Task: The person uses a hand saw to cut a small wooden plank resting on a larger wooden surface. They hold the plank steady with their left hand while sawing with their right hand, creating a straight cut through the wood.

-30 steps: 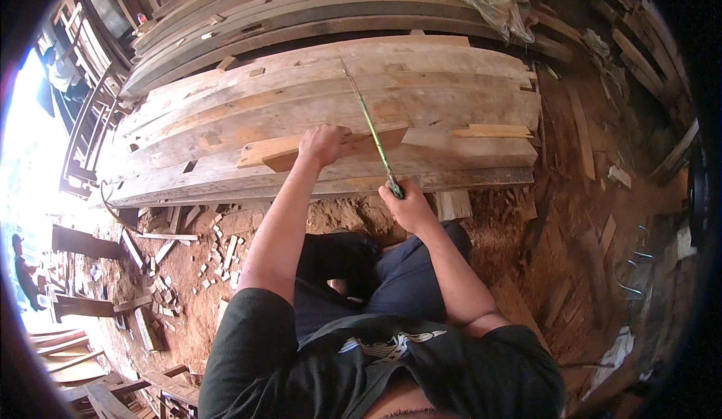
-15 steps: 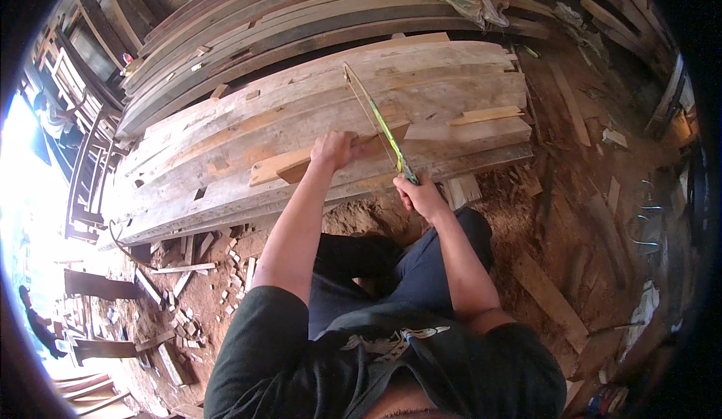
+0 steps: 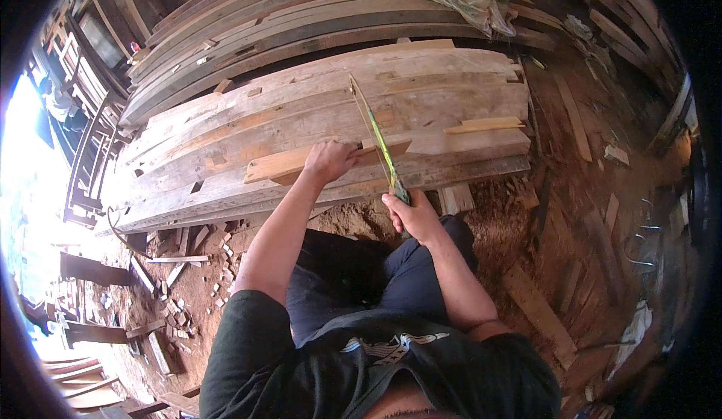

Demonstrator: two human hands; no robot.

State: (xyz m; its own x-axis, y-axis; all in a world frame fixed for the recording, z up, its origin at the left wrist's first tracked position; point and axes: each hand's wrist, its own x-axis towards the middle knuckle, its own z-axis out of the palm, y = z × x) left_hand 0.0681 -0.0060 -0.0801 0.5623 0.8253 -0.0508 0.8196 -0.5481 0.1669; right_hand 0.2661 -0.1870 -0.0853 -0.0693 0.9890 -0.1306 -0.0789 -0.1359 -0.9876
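Observation:
In my right hand point(image 3: 411, 214) is the handle of a thin-framed hacksaw point(image 3: 380, 139), yellow-green near the grip. Its narrow blade crosses a wooden piece point(image 3: 280, 165) close to that piece's right end. My left hand point(image 3: 329, 160) is wrapped over the wood, left of the blade, pressing it onto a broad stack of planks point(image 3: 226, 137). The wood sticks out on both sides of my left hand. Whether the blade has cut into it cannot be made out.
A loose pale strip point(image 3: 483, 125) lies on the planks to the right. Long beams point(image 3: 301, 24) are piled behind, with a crumpled plastic sack point(image 3: 470, 2) on top. Small offcuts point(image 3: 177, 317) litter the dirt floor at left; a board point(image 3: 538, 310) lies at right.
My right hand has drawn the saw back toward me and slightly left along the wood. My left hand keeps its hold on the wood. The whole view has shifted slightly.

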